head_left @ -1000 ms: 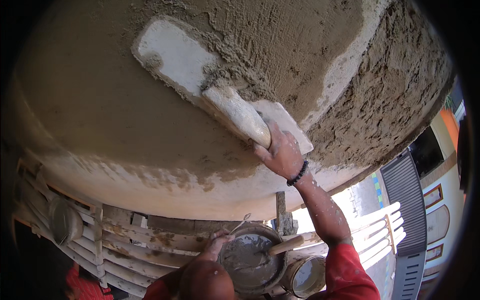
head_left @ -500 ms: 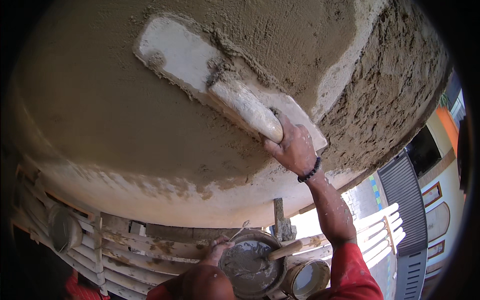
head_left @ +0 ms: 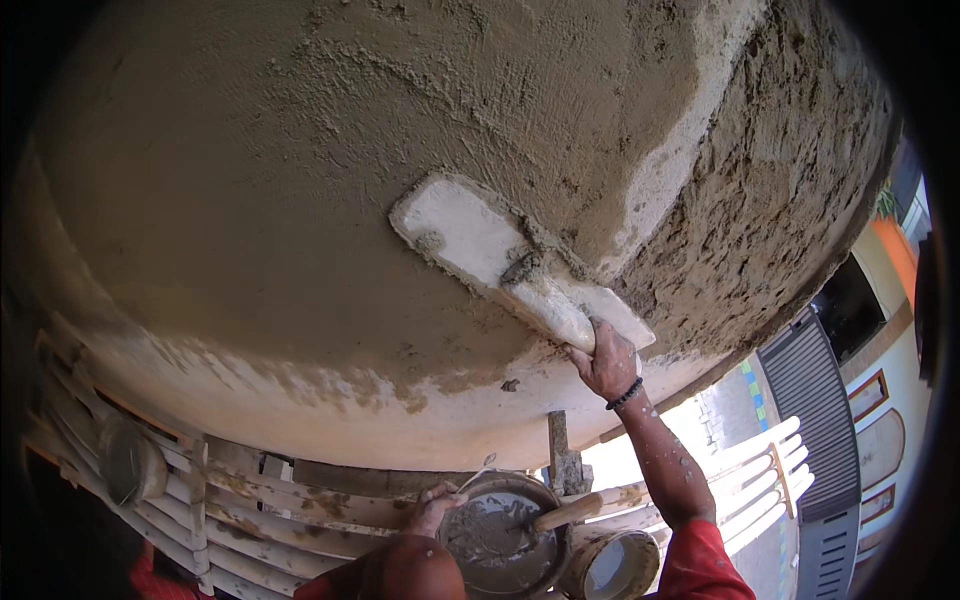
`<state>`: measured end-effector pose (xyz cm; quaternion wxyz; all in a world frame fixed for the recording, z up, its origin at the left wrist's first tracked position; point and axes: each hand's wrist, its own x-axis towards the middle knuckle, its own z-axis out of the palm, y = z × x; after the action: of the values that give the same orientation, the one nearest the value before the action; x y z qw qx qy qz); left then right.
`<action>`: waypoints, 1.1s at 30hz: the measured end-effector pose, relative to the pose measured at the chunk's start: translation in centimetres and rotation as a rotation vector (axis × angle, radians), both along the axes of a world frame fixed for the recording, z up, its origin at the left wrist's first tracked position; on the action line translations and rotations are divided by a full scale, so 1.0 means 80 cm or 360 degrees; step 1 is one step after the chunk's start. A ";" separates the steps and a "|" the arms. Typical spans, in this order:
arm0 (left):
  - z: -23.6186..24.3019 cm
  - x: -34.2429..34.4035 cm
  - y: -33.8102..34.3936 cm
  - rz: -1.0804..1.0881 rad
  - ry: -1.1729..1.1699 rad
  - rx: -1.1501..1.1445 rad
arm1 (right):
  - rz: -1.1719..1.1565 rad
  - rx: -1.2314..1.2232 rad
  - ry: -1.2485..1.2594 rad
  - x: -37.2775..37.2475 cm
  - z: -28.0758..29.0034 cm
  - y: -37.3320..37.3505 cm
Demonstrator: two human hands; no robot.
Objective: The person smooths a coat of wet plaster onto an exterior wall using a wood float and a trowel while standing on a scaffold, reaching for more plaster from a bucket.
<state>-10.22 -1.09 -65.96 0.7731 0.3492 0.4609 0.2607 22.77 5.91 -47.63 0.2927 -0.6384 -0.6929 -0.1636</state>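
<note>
My right hand (head_left: pixel 608 362) is closed around the rounded handle of a plastering float (head_left: pixel 465 228). The float's long pale blade lies tilted against the wet grey mortar (head_left: pixel 300 240) on a large curved surface, with mortar piled along its upper edge. Low in the picture, my left hand (head_left: pixel 434 508) is curled at the left rim of a bucket of mortar (head_left: pixel 505 585). A thin wire-like loop (head_left: pixel 478 474) sticks up beside its fingers; the exact grip is partly hidden. A wooden handle (head_left: pixel 570 510) slants out of the mortar in the bucket.
A smaller bucket (head_left: pixel 640 560) with pale liquid stands right of the mortar. Pale poles (head_left: pixel 300 500) form a platform below, with another round container (head_left: pixel 130 462) at left. Rough unsmoothed mortar (head_left: pixel 770 190) covers the right side. A grey gate (head_left: pixel 815 400) stands beyond.
My right hand has drawn the float down and to the right across the mortar, leaving a ridge above. My left hand has stayed at the bucket rim.
</note>
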 end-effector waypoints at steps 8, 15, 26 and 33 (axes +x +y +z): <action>-0.007 -0.002 -0.008 -0.0010 0.0027 -0.0029 | 0.0000 0.0154 0.0046 -0.100 0.205 0.043; -0.042 -0.010 -0.006 -0.0004 -0.0008 0.0071 | 0.0019 0.0234 -0.0015 -0.120 0.245 0.045; -0.052 0.003 0.007 -0.0091 -0.0027 0.0198 | -0.0079 0.0157 0.0013 -0.063 0.129 0.026; -0.048 0.010 -0.013 -0.0036 -0.0062 0.0124 | -0.0029 0.0433 -0.0225 -0.153 0.330 0.069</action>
<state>-9.44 -2.10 -69.83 0.7706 0.3791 0.4313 0.2767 10.51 11.42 -21.27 0.3255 -0.5859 -0.6774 -0.3032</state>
